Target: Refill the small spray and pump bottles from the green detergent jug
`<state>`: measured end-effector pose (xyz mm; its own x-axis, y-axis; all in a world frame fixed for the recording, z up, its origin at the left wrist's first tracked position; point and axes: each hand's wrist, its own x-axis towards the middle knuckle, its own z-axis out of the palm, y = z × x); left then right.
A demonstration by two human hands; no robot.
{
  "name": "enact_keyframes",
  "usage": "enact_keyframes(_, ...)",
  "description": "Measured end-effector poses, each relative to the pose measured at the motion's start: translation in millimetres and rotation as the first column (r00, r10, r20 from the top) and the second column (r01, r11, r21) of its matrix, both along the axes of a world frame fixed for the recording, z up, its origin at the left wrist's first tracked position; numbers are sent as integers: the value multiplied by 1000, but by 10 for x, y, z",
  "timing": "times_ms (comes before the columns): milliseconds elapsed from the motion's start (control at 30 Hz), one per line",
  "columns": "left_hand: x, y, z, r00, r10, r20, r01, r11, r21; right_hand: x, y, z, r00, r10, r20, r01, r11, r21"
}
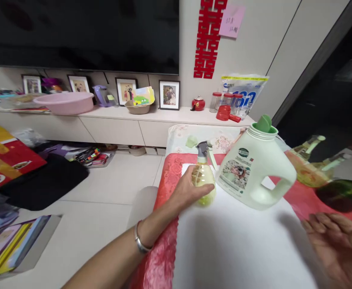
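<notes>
My left hand (191, 186) is wrapped round a clear spray bottle (204, 176) with a grey trigger head and yellowish liquid inside. The bottle stands upright on a white cloth (230, 245) over the table. Just right of it is a large pale green detergent jug (255, 168), with its cap off and a green spout showing in the neck. At the lower right, my right hand (338, 245) is palm up with curled, slightly blurred fingers apart, and I see nothing in it. A dark green glass bottle (342, 195) lies just beyond that hand.
Clear bottles with yellowish contents (311, 172) are at the table's right. A small green piece (191, 141) lies behind the spray bottle. Along the wall, a low cabinet (116, 130) holds a pink basin (66, 103), a red teapot (198, 104) and lidded jars (215, 102).
</notes>
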<state>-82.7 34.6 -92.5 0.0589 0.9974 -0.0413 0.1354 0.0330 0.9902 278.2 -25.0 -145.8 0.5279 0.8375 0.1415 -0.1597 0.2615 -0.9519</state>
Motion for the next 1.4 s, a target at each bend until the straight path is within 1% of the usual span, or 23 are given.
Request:
enact_keyframes(33, 60, -116, -17, 1000, 2, 25, -1, 1000, -18, -96, 10, 78, 996, 53, -76, -54, 999, -6)
enact_keyframes(100, 212, -288, -54, 999, 15, 46, -14, 1000, -24, -317, 32, 219, 982, 184, -45, -183, 983, 22)
enact_keyframes(167, 376, -391, -103, 999, 44, 20, -45, 999, 13, -566, 49, 318, 937, 337, 93, -339, 941, 5)
enact_keyframes(233, 522, -441, -171, 996, 84, -25, -82, 994, 76, -820, 69, 367, 871, 420, 254, -434, 901, 2)
enact_keyframes(267, 582, -451, -212, 994, 104, -46, -98, 989, 112, -941, 81, 373, 845, 433, 313, -454, 891, -6)
enact_keyframes(333, 671, -459, -301, 988, 138, -69, -123, 975, 187, -1154, 111, 358, 819, 446, 362, -478, 878, -1)
enact_keyframes(400, 721, -464, -388, 985, 152, -78, -129, 962, 241, -1315, 138, 321, 825, 436, 358, -478, 878, 31)
enact_keyframes(467, 741, -476, -455, 985, 149, -91, -118, 952, 282, -1416, 153, 280, 838, 416, 352, -461, 886, 51)
enact_keyframes(567, 744, -507, -511, 984, 113, -136, -60, 936, 346, -1470, 151, 240, 847, 393, 359, -438, 898, 51)
enact_keyframes(700, 739, -542, -530, 982, 56, -183, 31, 897, 442, -1461, 140, 243, 846, 380, 374, -428, 902, 53)
enact_keyframes(800, 729, -556, -532, 979, 51, -196, 54, 868, 493, -1465, 140, 272, 825, 396, 403, -449, 893, 43)
enact_keyframes(867, 719, -564, -530, 979, 41, -198, 66, 860, 506, -1476, 139, 285, 807, 409, 426, -472, 880, 47)
enact_keyframes(933, 712, -573, -522, 982, 20, -186, 77, 864, 497, -1482, 135, 277, 807, 412, 423, -478, 876, 59)
enact_keyframes(1067, 714, -588, -501, 987, -23, -160, 90, 899, 428, -1470, 128, 203, 835, 390, 387, -454, 887, 87)
enact_keyframes(1233, 718, -586, -512, 985, -46, -166, 103, 930, 353, -1441, 134, 114, 829, 367, 423, -449, 887, 111)
enact_keyframes(1333, 705, -584, -526, 986, -63, -155, 112, 938, 329, -1422, 145, 71, 824, 407, 394, -485, 866, 120)
enact_keyframes(1400, 691, -589, -522, 986, -103, -127, 138, 943, 302, -1405, 150, 52, 825, 449, 343, -513, 850, 122)
